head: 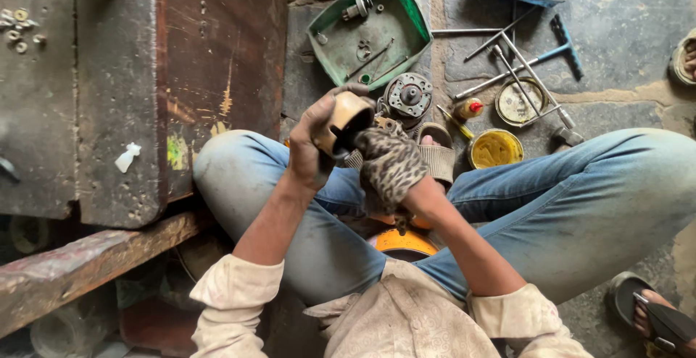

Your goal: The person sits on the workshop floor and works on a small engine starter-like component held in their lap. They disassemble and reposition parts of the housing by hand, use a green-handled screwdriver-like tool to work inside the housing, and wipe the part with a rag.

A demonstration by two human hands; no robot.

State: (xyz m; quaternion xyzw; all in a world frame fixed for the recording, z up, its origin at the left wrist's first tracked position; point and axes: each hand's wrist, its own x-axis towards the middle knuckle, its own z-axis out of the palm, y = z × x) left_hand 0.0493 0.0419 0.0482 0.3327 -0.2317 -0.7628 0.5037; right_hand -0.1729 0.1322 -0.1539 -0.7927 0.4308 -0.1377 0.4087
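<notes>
Tan cylindrical housing (346, 122) gripped in left hand (310, 148), fingers wrapped tight round its body, open mouth and long axis tilted up-right toward right hand (395, 166), which presses a spotted cloth (388, 159) against the rim, fist closed on the rag. Held above lap, w/ motor part (408, 97) just beyond the grip, green tray (406, 17) farther out. Yellow grease tin (494, 148) & T-wrenches (529, 68) off to rt of grip.

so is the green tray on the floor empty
No, the green tray holds several small metal parts, among them a cylindrical piece near its top edge and a thin rod lying across its middle.
</notes>
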